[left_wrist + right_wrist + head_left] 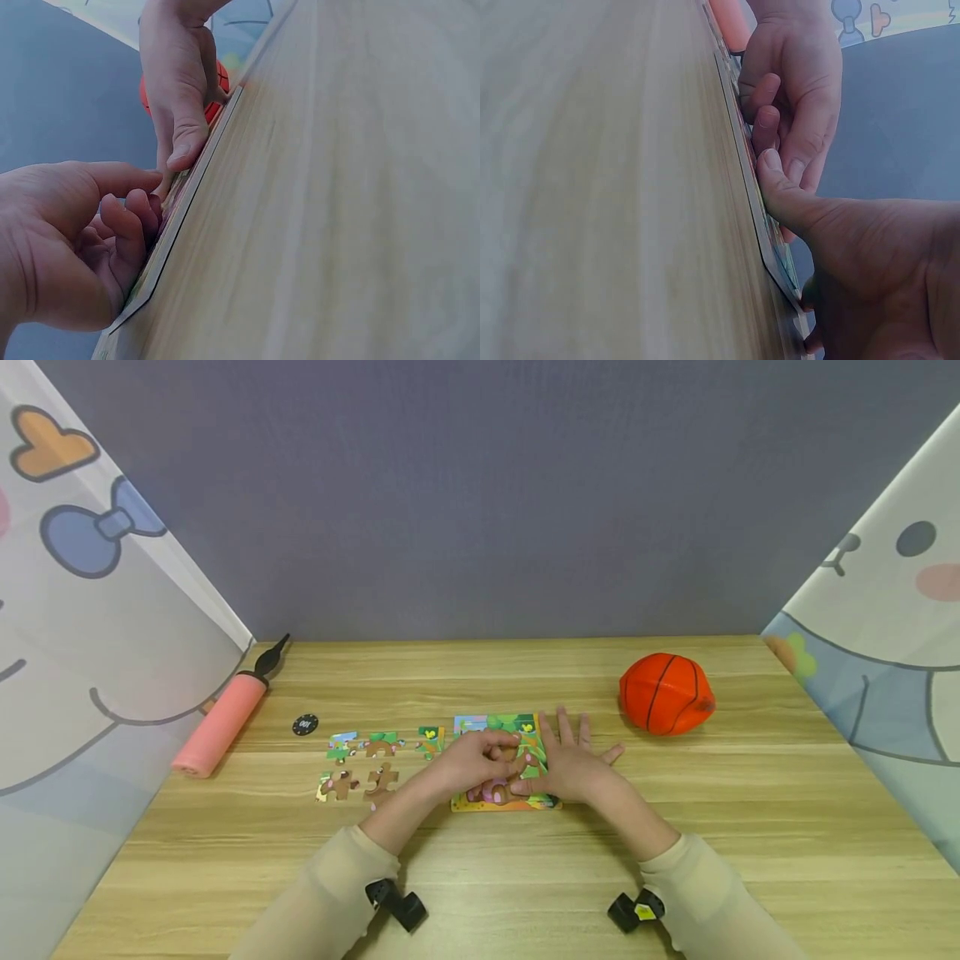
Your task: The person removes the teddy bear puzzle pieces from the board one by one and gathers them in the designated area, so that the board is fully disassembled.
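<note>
A bright jigsaw puzzle board point(507, 807) lies flat on the wooden table, with an orange lower border and a cartoon picture. Over its middle is my left hand point(474, 763), fingers bent, the tips down near the picture. Whether those fingertips pinch a piece is hidden in every view. My right hand point(576, 770) rests on the board's right side, fingers spread and straight. In the right wrist view its thumb point(778, 176) touches the board top close to the left fingertips. Several loose puzzle pieces point(381, 782) lie left of the board, one piece point(431, 742) close beside it.
A red deflated-looking basketball point(663, 695) sits at the right. On the left lie a pink hand pump point(223, 725) with a black nozzle and a round black token point(305, 724). A grey panel point(495, 510) rises behind the table, with cartoon-printed panels on both sides.
</note>
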The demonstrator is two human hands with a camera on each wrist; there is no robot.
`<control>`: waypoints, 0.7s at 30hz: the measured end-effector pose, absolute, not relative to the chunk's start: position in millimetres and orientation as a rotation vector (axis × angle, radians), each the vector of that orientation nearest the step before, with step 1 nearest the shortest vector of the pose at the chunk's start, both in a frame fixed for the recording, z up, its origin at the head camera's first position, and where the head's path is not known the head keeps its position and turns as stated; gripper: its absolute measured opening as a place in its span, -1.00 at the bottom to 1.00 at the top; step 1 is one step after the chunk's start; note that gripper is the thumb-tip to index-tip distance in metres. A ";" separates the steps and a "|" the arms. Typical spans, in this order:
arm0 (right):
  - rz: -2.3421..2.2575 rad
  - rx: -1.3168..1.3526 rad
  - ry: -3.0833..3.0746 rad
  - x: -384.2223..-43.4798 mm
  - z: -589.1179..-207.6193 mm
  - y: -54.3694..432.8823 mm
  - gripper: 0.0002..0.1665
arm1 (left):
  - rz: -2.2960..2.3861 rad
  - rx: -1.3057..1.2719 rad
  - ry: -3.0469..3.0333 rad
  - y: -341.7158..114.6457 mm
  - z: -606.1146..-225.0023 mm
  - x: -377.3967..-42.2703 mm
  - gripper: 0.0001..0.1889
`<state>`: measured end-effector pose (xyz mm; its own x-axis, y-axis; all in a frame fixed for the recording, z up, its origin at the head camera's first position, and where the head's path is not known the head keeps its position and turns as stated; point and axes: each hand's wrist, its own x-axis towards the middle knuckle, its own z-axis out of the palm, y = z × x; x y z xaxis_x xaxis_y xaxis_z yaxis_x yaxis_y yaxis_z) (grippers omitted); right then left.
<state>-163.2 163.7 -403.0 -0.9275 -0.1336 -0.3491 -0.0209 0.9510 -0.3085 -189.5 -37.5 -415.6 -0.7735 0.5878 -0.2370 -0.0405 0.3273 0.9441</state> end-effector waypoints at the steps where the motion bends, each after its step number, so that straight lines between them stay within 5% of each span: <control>1: -0.427 -0.113 2.732 -163.1 -403.3 163.8 0.54 | 1.485 0.473 2.030 -37.5 -415.9 -189.6 -0.42; 21: -0.423 -0.111 2.734 -162.6 -401.9 163.7 0.61 | 1.622 0.347 1.957 -37.8 -417.1 -189.5 -0.60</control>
